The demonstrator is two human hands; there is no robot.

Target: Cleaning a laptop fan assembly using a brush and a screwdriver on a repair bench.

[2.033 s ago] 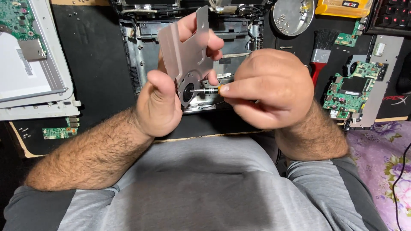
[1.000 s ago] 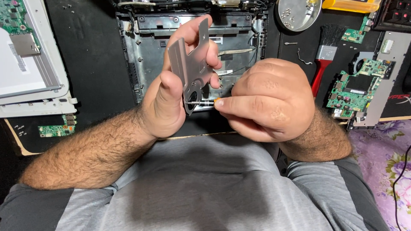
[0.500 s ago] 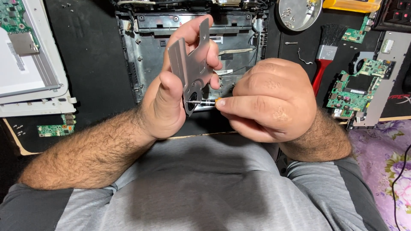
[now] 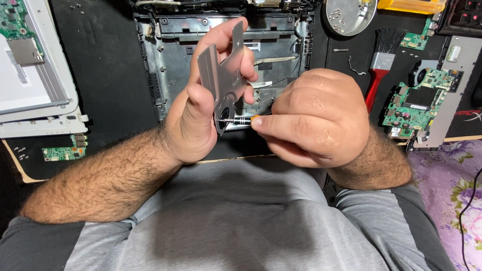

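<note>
My left hand (image 4: 198,113) grips a thin grey metal plate (image 4: 223,75), held upright and edge-on above my lap. My right hand (image 4: 314,118) is closed around a small screwdriver (image 4: 240,120) with an orange collar. Its tip meets the lower end of the plate next to a round black part. Behind both hands lies an opened black laptop base (image 4: 173,55) on the dark mat.
A white laptop lid (image 4: 30,85) with a green board sits at the left. A small green board (image 4: 63,150) lies below it. At the right are a round metal screw dish (image 4: 349,15), a red-handled brush (image 4: 379,70) and a green circuit board (image 4: 419,103).
Since two seconds ago the plate has turned from face-on to nearly edge-on in my left hand. Over the last second both hands have stayed almost still.
</note>
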